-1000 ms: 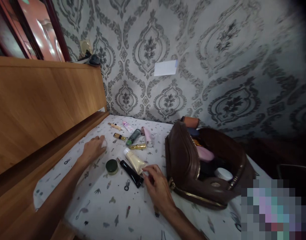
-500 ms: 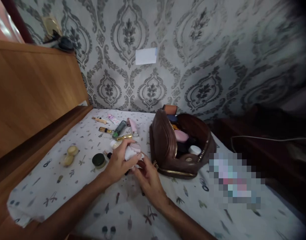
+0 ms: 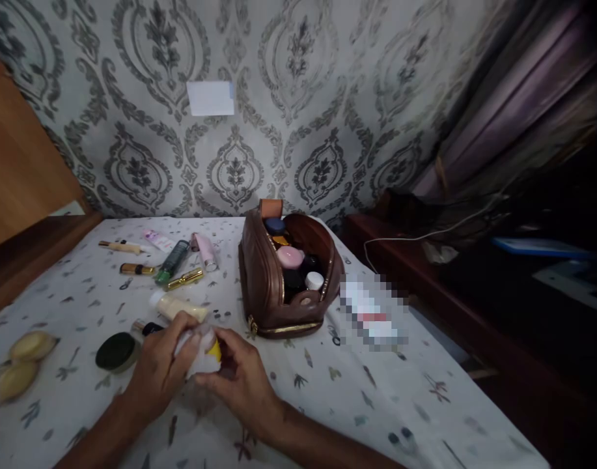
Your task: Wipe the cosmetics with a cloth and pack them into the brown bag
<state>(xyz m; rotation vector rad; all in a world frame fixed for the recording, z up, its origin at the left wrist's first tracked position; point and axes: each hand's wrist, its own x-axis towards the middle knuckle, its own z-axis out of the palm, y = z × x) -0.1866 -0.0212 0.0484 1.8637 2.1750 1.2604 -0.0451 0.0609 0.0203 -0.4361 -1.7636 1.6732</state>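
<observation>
My left hand (image 3: 164,361) presses a crumpled white tissue (image 3: 201,363) against a small container with a yellow side (image 3: 215,350). Closed around the same container from the other side is my right hand (image 3: 247,378). Fingers and tissue hide most of the container, so its kind is unclear. Just beyond the left fingers lies a cream tube (image 3: 177,306) with a white cap. A dark-lidded jar (image 3: 116,352) and a small black-and-clear bottle (image 3: 149,327) are beside the left wrist.
A brown toiletry bag (image 3: 259,267) stands unzipped, holding a pink container (image 3: 290,256) and a white-capped one (image 3: 314,281). Behind the tube lie a green bottle (image 3: 172,262), a gold tube (image 3: 185,279) and a pink tube (image 3: 206,253). Yellowish round items (image 3: 25,365) sit at left.
The view has swung right, so the bag and cosmetics appear further left. Both hands still hold the tissue and container, whose yellow side now shows. The cream tube is less covered.
</observation>
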